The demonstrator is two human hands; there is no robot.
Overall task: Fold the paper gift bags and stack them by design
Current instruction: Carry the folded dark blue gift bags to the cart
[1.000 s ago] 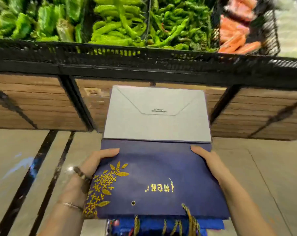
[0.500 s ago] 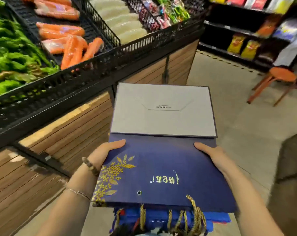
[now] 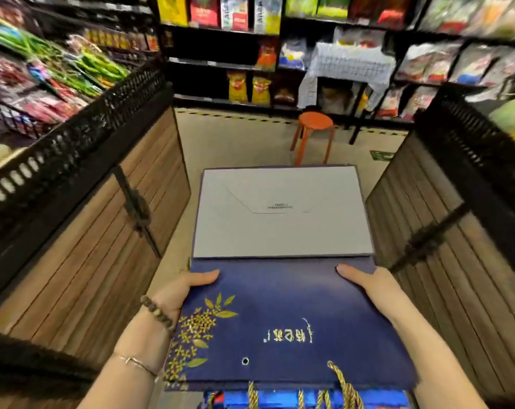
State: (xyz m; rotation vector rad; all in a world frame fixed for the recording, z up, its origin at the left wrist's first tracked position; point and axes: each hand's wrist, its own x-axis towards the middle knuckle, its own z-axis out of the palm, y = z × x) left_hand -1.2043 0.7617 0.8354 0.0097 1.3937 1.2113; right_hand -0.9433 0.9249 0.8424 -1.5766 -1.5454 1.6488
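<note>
A folded navy gift bag (image 3: 285, 317) with gold flowers and gold lettering lies flat on top of a stack held in front of me. Its grey bottom panel (image 3: 281, 214) is folded flat and points away from me. Gold cord handles (image 3: 343, 385) hang at the near edge. Under it show brighter blue bags (image 3: 283, 399), mostly hidden. My left hand (image 3: 182, 290) grips the stack's left edge, thumb on top. My right hand (image 3: 368, 286) grips the right edge the same way; the fingers of both are hidden beneath.
Wooden produce stands with black crate rims flank a tiled aisle: one on the left (image 3: 82, 231), one on the right (image 3: 457, 237). An orange stool (image 3: 312, 128) stands ahead on the floor. Shelves of packaged goods (image 3: 280, 48) fill the back wall.
The view has swung right from facing the vegetable stand to looking down the aisle. Both hands keep the same grip on the bag stack, which stays level in front of me.
</note>
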